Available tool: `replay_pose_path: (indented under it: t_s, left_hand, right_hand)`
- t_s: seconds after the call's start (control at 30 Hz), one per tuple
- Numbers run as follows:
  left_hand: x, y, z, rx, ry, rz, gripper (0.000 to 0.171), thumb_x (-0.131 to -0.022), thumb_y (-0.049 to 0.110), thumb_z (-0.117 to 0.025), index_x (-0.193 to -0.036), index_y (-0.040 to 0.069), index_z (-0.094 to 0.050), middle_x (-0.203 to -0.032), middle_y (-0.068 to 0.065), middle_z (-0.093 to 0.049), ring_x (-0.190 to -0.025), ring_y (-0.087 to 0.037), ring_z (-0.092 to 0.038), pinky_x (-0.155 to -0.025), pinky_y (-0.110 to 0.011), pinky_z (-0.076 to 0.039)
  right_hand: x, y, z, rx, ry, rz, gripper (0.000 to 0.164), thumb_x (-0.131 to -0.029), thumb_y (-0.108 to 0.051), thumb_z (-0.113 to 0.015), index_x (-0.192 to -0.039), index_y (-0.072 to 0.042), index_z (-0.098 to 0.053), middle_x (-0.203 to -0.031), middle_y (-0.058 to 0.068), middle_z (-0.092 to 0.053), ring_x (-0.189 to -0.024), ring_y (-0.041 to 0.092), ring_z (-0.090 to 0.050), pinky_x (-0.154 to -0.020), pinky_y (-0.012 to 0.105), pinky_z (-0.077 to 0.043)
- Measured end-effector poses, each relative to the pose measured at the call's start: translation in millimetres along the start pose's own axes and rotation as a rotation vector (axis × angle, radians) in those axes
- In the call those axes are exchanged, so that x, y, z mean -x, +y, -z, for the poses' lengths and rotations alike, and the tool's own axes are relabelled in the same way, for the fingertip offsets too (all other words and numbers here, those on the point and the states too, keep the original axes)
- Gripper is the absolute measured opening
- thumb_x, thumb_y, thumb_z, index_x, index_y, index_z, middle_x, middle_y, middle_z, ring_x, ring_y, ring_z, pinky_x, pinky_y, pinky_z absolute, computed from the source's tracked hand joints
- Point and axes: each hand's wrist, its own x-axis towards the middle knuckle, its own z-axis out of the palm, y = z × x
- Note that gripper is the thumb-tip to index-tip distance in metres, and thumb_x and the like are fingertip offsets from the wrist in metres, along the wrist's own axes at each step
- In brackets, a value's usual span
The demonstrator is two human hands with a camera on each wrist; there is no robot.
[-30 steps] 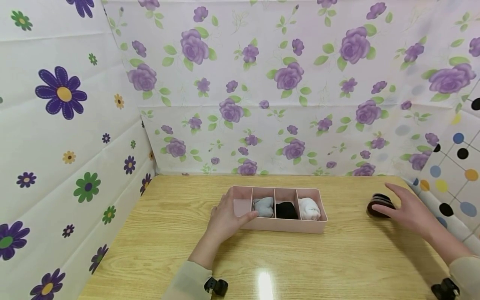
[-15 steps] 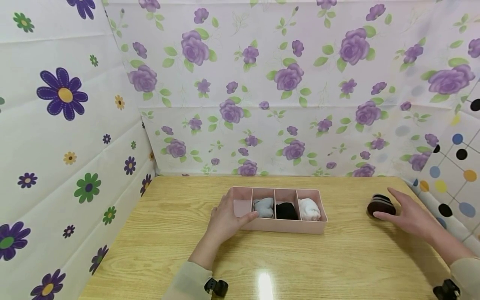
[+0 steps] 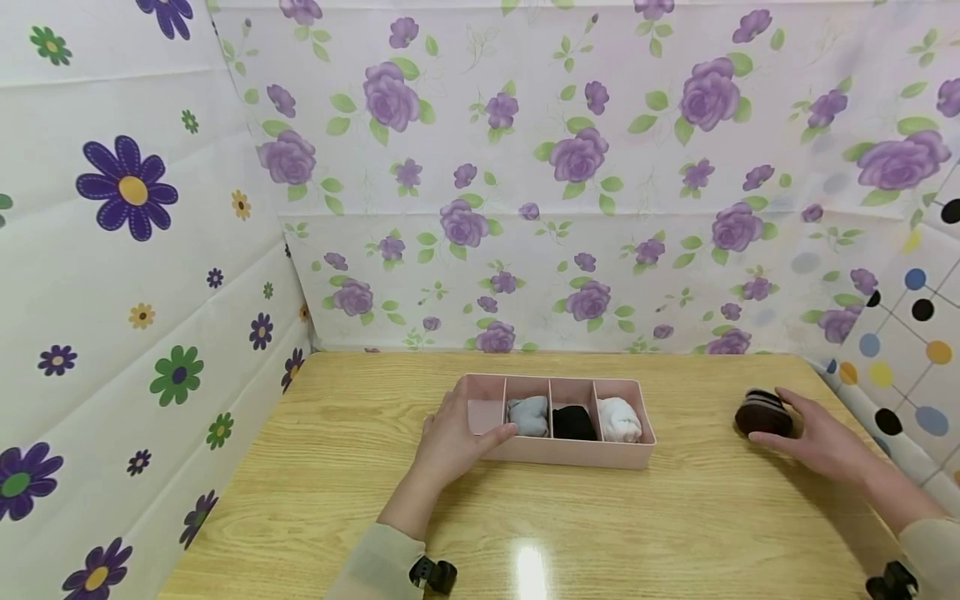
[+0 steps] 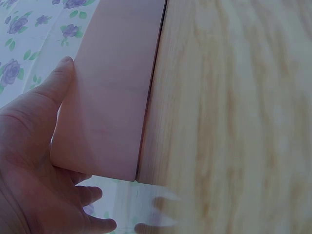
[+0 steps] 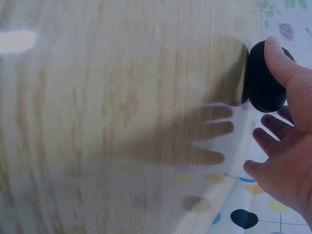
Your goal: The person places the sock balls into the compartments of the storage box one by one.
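In the head view, a pink four-section organizer box [image 3: 564,452] stands mid-table. Its left section shows bare bottom; the others hold a grey rolled sock [image 3: 528,416], a black one [image 3: 573,422] and a white one [image 3: 619,419]. My left hand [image 3: 453,437] holds the box's left end, thumb at the front wall, fingers around the end; the left wrist view shows the thumb [image 4: 57,80] against the wall. On the right, my right hand [image 3: 825,437] has thumb and index finger around a dark brown rolled sock with grey stripes [image 3: 763,414], the other fingers spread [image 5: 270,131].
The wooden table [image 3: 360,483] reaches to a flowered cloth backdrop [image 3: 517,183]. A daisy-patterned cloth [image 3: 112,292] hangs at the left, and a dotted cloth [image 3: 911,333] lines the right edge near my right hand.
My right hand's thumb and index finger have closed in on the striped dark sock from above and the right. The left hand and the box stay in place.
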Motion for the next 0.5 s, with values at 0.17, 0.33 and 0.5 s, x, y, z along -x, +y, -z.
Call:
replay_pose_path:
  t_s: [0.17, 0.33, 0.5]
  left_hand:
    - [0.4, 0.7, 0.2, 0.006, 0.000, 0.004, 0.127, -0.091, 0.071, -0.081, -0.177, 0.004, -0.017, -0.178, -0.021, -0.030, -0.164, -0.045, -0.028, -0.126, -0.078, -0.017]
    - [0.6, -0.1, -0.3, -0.001, -0.002, 0.006, 0.127, -0.091, 0.073, -0.080, -0.177, 0.005, -0.016, -0.178, -0.021, -0.030, -0.164, -0.045, -0.027, -0.127, -0.077, -0.018]
    - [0.5, -0.7, -0.5, 0.001, -0.003, 0.006, 0.128, -0.090, 0.075, -0.079, -0.177, 0.005, -0.016, -0.178, -0.020, -0.030, -0.164, -0.044, -0.027, -0.127, -0.077, -0.017]
  right_hand:
    - [0.4, 1.0, -1.0, 0.020, -0.006, -0.026, 0.116, -0.103, -0.052, -0.077, -0.166, 0.020, -0.012, -0.159, 0.055, -0.024, -0.139, 0.076, -0.031, -0.101, 0.085, -0.038]
    - [0.5, 1.3, -1.8, 0.009, -0.004, -0.037, 0.115, -0.104, -0.053, -0.076, -0.166, 0.020, -0.012, -0.159, 0.055, -0.025, -0.138, 0.076, -0.032, -0.101, 0.084, -0.039]
    - [-2.5, 1.7, -3.9, 0.011, 0.009, -0.039, 0.116, -0.103, -0.053, -0.077, -0.166, 0.020, -0.013, -0.159, 0.055, -0.026, -0.139, 0.076, -0.033, -0.102, 0.084, -0.039]
